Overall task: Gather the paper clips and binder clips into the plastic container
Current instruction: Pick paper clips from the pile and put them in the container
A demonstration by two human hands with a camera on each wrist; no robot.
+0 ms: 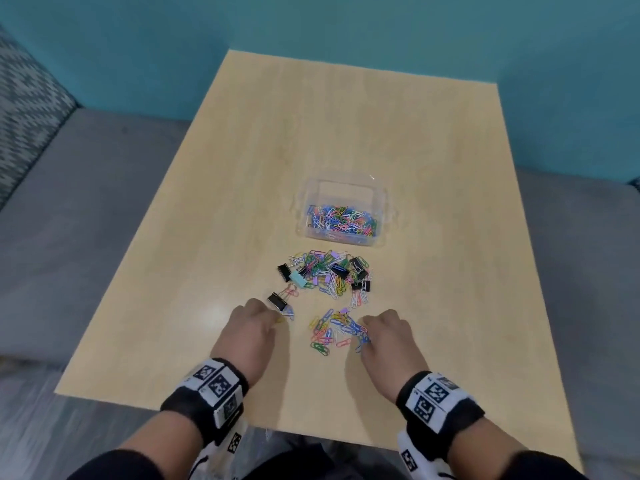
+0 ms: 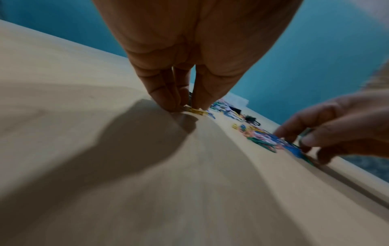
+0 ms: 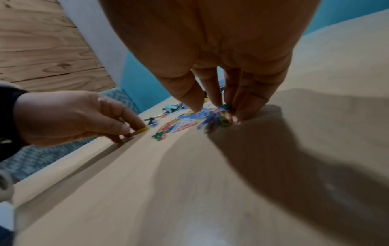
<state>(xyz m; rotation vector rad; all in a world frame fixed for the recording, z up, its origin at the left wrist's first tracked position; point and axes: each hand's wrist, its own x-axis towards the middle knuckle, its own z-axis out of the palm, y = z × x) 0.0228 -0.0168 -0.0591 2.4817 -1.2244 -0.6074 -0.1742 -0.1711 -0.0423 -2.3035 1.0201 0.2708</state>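
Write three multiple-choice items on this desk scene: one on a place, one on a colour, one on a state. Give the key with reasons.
1. Where does the plastic container stand relative to the loose clips?
A. Beyond them, farther from the person
B. Nearer the person
C. On the floor

2. What colour is the paper clip at the left hand fingertips?
A. Black
B. Yellow
C. White

3. What is the container's state?
A. Lidded and shut
B. Open and empty
C. Open, holding paper clips

Key: 1 A, the head view shows it past the mixed pile. 2 B, the left wrist view shows a yellow clip pinched on the table. 3 C, coloured clips lie inside, no lid on top.
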